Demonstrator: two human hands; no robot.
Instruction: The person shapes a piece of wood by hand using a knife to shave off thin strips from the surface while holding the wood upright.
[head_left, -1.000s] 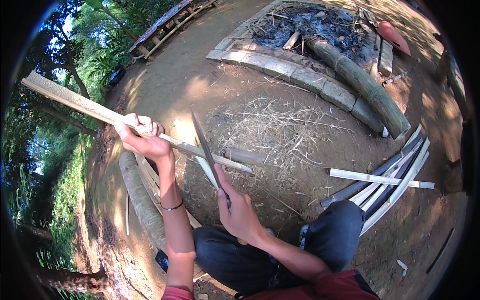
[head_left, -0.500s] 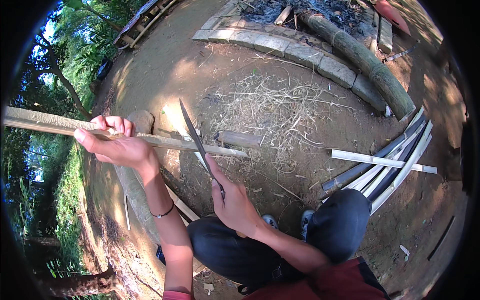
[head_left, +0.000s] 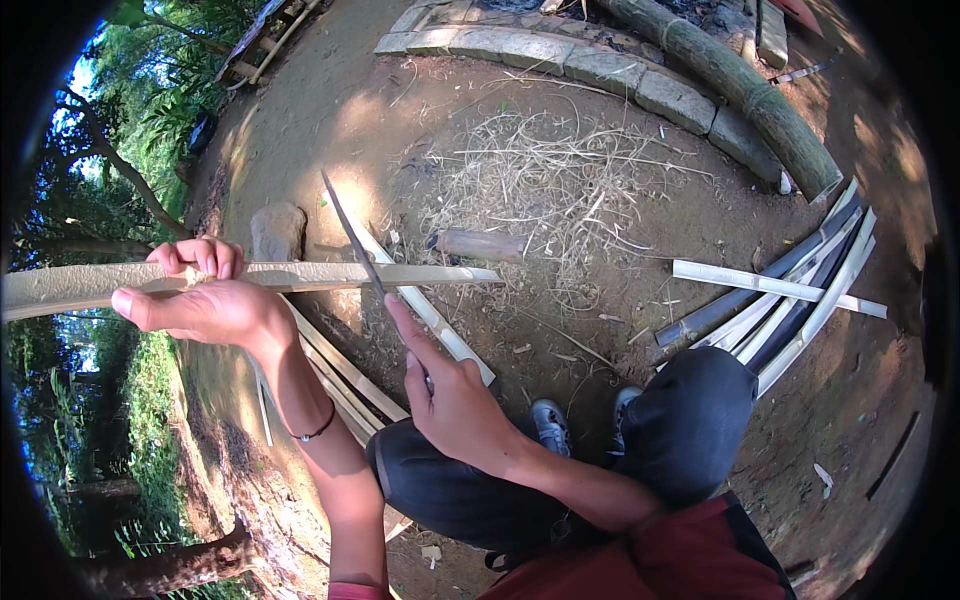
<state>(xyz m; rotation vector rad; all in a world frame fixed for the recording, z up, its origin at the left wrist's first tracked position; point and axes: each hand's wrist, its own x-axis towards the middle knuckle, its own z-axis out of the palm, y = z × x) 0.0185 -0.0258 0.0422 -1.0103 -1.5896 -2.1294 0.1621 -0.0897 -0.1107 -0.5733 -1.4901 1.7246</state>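
My left hand (head_left: 222, 305) is closed around a long pale split-bamboo strip (head_left: 335, 277), which lies nearly level from the left edge to a pointed end past the knife. The thumb is underneath and the fingers curl over the top. My right hand (head_left: 462, 412) grips a knife with a long dark blade (head_left: 352, 232), its tip pointing up and away to the left. The blade crosses the strip and appears to touch it. The knife's handle is mostly hidden by my fingers. Another bamboo strip (head_left: 440, 330) lies on the ground beneath the blade.
Curly shavings (head_left: 590, 185) lie ahead beside a short bamboo piece (head_left: 482, 245). Split bamboo (head_left: 815, 305) is heaped at my right. Farther off, a thick bamboo pole (head_left: 750, 95) rests across a stone border (head_left: 610, 70). A rock (head_left: 278, 232) and more strips (head_left: 350, 385) are at left.
The bamboo strip has turned from sloping down rightward to nearly level, its broad face now showing more. Both hands and the knife have shifted slightly left. The head view has shifted too.
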